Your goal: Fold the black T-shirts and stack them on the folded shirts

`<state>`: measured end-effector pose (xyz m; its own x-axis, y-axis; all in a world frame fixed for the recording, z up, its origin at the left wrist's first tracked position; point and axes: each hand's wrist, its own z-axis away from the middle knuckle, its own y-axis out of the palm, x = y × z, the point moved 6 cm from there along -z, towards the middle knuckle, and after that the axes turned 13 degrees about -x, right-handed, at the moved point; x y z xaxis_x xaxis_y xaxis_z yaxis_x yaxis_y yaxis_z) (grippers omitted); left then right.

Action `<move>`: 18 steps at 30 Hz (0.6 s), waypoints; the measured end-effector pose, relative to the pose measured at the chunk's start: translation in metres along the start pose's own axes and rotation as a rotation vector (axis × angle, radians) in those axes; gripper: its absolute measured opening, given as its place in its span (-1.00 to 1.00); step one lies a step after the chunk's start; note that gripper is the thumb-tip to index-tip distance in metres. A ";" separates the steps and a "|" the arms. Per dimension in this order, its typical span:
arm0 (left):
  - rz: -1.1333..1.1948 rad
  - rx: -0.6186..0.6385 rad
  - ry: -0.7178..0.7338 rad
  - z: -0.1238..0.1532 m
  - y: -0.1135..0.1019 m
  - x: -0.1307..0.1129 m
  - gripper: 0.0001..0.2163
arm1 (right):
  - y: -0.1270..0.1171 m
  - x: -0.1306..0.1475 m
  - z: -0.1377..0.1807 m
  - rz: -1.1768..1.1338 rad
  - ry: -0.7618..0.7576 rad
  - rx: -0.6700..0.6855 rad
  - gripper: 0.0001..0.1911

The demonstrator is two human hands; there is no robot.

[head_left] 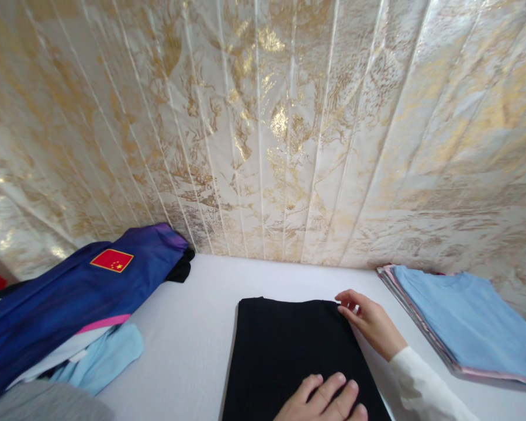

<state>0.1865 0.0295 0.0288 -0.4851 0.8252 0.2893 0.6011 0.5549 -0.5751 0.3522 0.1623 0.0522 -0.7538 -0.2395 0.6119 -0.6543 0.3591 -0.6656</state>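
A folded black garment [284, 351] lies flat on the white table [193, 327] in front of me. My left hand [322, 400] rests on its near part with fingers stretched flat, holding nothing. My right hand [370, 321], in a white sleeve, sits at the garment's far right corner, fingertips pinching or pressing the edge there.
A stack of folded clothes with a light blue shirt [469, 318] on top lies at the right. A loose pile with a dark blue garment bearing a red flag patch [83, 286] lies at the left. A gold-patterned wall [263, 128] rises right behind the table.
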 end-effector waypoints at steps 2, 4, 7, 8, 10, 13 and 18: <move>0.085 0.093 -0.030 -0.004 -0.005 0.013 -0.73 | 0.001 0.002 0.001 0.009 -0.009 -0.005 -0.75; 0.166 0.252 -0.158 -0.008 -0.016 0.043 -0.70 | 0.001 0.002 0.001 0.038 -0.008 -0.011 -0.73; 0.099 0.431 -0.672 0.003 -0.037 0.117 -0.62 | 0.002 0.006 0.000 0.097 -0.015 0.014 -0.75; 0.029 0.470 -0.796 0.010 -0.043 0.139 -0.66 | 0.002 0.009 0.000 0.105 -0.029 0.033 -0.77; -0.060 0.495 -0.910 0.023 -0.050 0.170 -0.76 | 0.002 0.017 0.000 0.091 -0.064 0.066 -0.82; -0.088 0.498 -0.948 0.036 -0.045 0.190 -0.90 | 0.001 0.024 -0.002 0.038 -0.071 0.076 -0.83; -0.094 0.477 -0.988 0.043 -0.036 0.195 -0.91 | 0.010 0.019 -0.001 -0.094 -0.034 0.103 -0.79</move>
<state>0.0432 0.1663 0.0731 -0.9383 0.2164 -0.2696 0.3311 0.3378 -0.8810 0.3319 0.1623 0.0577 -0.6893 -0.2992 0.6598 -0.7236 0.2398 -0.6472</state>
